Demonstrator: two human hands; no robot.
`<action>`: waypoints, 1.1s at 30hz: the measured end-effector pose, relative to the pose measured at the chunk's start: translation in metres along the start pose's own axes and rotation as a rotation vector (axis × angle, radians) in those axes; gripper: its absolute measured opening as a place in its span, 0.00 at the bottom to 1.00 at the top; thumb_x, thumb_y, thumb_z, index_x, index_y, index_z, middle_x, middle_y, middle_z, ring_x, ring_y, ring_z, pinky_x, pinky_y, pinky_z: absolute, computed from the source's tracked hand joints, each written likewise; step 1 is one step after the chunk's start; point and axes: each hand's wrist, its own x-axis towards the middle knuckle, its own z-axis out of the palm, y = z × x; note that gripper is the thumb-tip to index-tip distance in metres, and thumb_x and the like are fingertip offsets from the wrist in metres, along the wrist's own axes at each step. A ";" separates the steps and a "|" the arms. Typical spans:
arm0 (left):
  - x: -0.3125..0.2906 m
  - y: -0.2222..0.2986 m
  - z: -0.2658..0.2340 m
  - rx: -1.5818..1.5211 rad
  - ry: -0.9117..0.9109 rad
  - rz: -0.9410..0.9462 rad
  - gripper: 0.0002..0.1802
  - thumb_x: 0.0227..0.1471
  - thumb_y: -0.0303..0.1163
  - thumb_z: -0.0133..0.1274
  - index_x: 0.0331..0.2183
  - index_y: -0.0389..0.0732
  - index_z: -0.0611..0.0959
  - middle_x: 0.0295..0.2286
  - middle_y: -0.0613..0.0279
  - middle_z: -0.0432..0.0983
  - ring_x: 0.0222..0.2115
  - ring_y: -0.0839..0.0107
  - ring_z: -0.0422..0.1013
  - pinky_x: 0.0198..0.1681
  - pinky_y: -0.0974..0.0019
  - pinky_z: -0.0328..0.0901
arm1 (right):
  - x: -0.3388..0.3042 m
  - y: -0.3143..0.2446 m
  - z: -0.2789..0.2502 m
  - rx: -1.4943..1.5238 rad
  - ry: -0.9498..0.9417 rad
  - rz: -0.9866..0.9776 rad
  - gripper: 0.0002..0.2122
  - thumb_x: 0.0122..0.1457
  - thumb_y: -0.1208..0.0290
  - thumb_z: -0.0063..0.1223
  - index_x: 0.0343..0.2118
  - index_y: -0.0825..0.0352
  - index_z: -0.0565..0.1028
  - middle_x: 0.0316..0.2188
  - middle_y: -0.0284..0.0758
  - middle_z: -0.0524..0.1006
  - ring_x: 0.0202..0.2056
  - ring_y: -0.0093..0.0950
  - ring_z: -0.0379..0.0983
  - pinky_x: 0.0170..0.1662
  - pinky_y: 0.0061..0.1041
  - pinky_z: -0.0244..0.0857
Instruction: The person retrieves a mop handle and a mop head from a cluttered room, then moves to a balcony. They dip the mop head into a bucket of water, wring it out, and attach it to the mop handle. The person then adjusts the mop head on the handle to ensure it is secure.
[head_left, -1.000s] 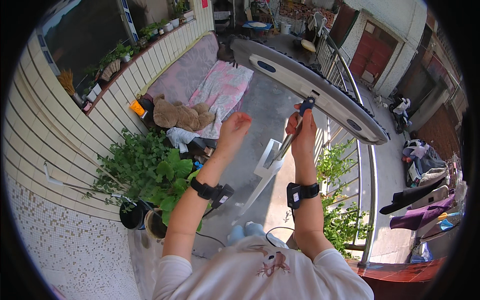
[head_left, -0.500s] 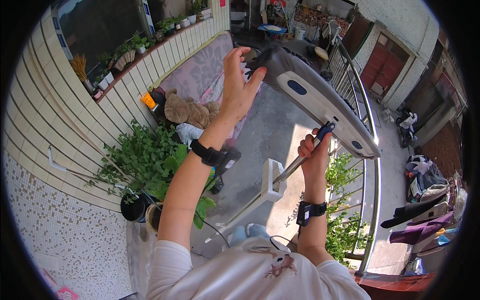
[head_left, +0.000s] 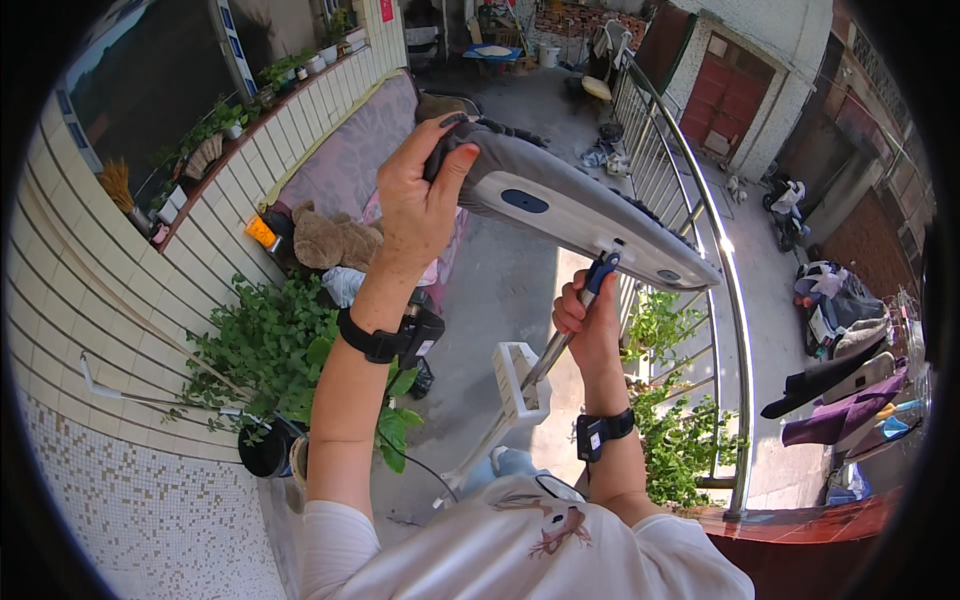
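Observation:
A flat mop is held up in front of me, its underside plate turned my way. Its long head has a white plate (head_left: pixel 567 219) with dark blue oval patches, wrapped at the edges by a grey cloth pad (head_left: pixel 590 176) with dark fringe behind. My left hand (head_left: pixel 415 210) grips the pad's left end, thumb on the near side. My right hand (head_left: pixel 597 325) is wrapped round the metal mop pole (head_left: pixel 546 360), just below the blue joint (head_left: pixel 600 270). Lower on the pole sits a white plastic frame (head_left: pixel 521 385). The pole's lower end slants down beside my legs.
A steel railing (head_left: pixel 722 240) runs along the right, with green plants (head_left: pixel 675 440) by it. Leafy potted plants (head_left: pixel 265 350) stand at the left, near a sofa (head_left: pixel 355 150) with a brown teddy bear (head_left: pixel 325 238). Clothes (head_left: pixel 850 410) hang at the far right.
My left hand, open beside the pad's end before, has closed on it. The mop head and both hands have shifted left in the picture, as has the whole surroundings.

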 end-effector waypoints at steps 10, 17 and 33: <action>0.042 0.022 -0.056 0.387 -0.367 -0.169 0.20 0.58 0.42 0.47 0.35 0.31 0.78 0.24 0.64 0.72 0.28 0.77 0.65 0.34 0.74 0.60 | 0.008 0.035 -0.008 -0.142 -0.027 0.141 0.25 0.57 0.39 0.39 0.29 0.63 0.66 0.13 0.23 0.56 0.14 0.14 0.49 0.18 0.16 0.45; 0.057 0.058 -0.029 0.314 -0.551 0.090 0.20 0.61 0.41 0.38 0.34 0.31 0.75 0.27 0.60 0.73 0.30 0.73 0.68 0.37 0.73 0.60 | 0.010 0.040 -0.002 -0.165 0.009 0.138 0.27 0.57 0.38 0.39 0.28 0.64 0.66 0.12 0.24 0.56 0.15 0.15 0.48 0.19 0.16 0.45; 0.034 0.039 -0.054 0.218 -0.852 -0.277 0.24 0.60 0.42 0.42 0.29 0.28 0.77 0.22 0.64 0.73 0.25 0.78 0.65 0.32 0.75 0.60 | 0.009 0.021 -0.006 -0.104 0.032 0.088 0.26 0.57 0.39 0.39 0.26 0.63 0.65 0.12 0.24 0.56 0.14 0.15 0.49 0.17 0.17 0.45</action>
